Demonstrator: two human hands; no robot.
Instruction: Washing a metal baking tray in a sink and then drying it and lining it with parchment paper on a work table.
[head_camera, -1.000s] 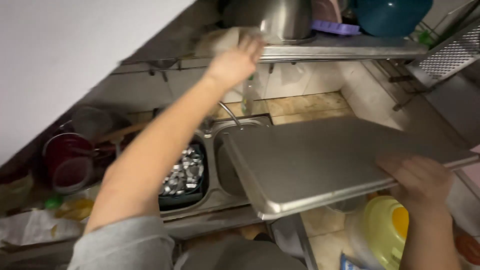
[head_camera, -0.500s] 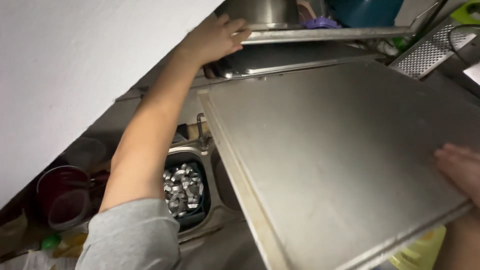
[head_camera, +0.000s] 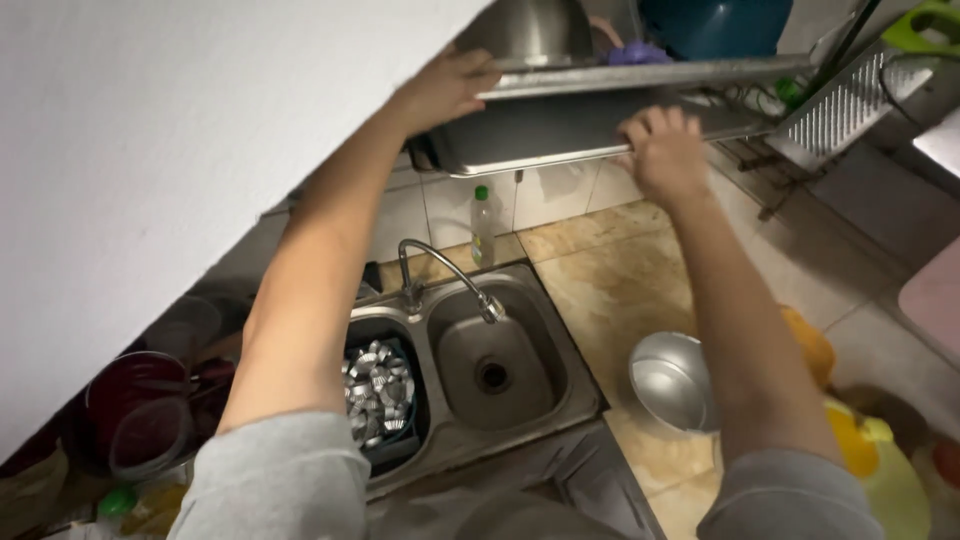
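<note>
In the head view, both your arms reach up and away from you toward the far shelf. Your left hand (head_camera: 447, 85) rests at the left end of the upper metal shelf (head_camera: 650, 72), fingers curled over its edge, so the grip is closed around the shelf rim. Your right hand (head_camera: 662, 150) is pressed on the near edge of the flat metal tray (head_camera: 540, 135), fingers curled over the rim and pinching it. The tray lies nearly level, tucked just beneath the upper shelf, above the tiled wall behind the sink.

On the upper shelf stand a steel pot (head_camera: 530, 28) at the left and a dark teal bowl (head_camera: 715, 22) to its right. A perforated metal rack (head_camera: 840, 105) slants down at the far right.

Below your arms is a double steel sink (head_camera: 500, 375). Its left basin holds a dark basket of small foil cups (head_camera: 375, 392); the right basin shows its drain. A curved tap (head_camera: 445, 275) arches over the sink, and a clear bottle with a green cap (head_camera: 483, 225) stands behind it. On the table to the right sits a round steel bowl (head_camera: 672, 380), near a yellow container (head_camera: 870, 450).
</note>
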